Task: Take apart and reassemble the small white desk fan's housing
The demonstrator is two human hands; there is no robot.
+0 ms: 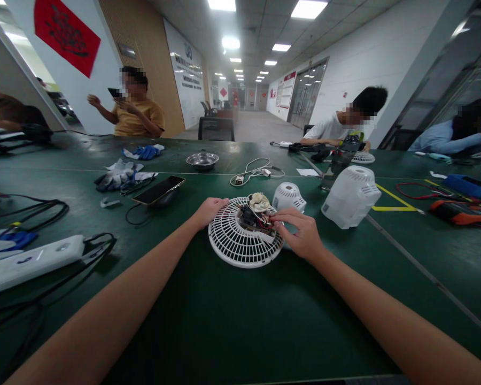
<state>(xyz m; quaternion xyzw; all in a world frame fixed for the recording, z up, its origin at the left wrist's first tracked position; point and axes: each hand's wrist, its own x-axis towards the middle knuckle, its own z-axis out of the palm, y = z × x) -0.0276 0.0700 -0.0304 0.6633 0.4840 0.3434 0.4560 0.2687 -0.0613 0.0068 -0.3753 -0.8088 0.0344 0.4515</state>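
Observation:
A white round fan grille (pixel 232 247) lies on the green table in front of me, with a motor (pixel 248 216) and loose wires at its centre. A coiled off-white cord or part (pixel 259 202) sits on top of the motor. My left hand (pixel 209 212) grips the grille's far-left rim, its fingers closed over the edge. From the right, my right hand (pixel 301 231) reaches in with fingertips pinched at the thin wires (pixel 269 224) beside the motor. Just behind the grille stands a small white motor cover (pixel 288 197).
Nearby are a translucent white plastic housing (pixel 351 198), a metal bowl (pixel 202 160), a pale cable (pixel 256 172), a phone (pixel 159 190), gloves (pixel 118 175) and a white power strip (pixel 36 262). An orange multimeter (pixel 463 212) lies right. Other people sit around the table.

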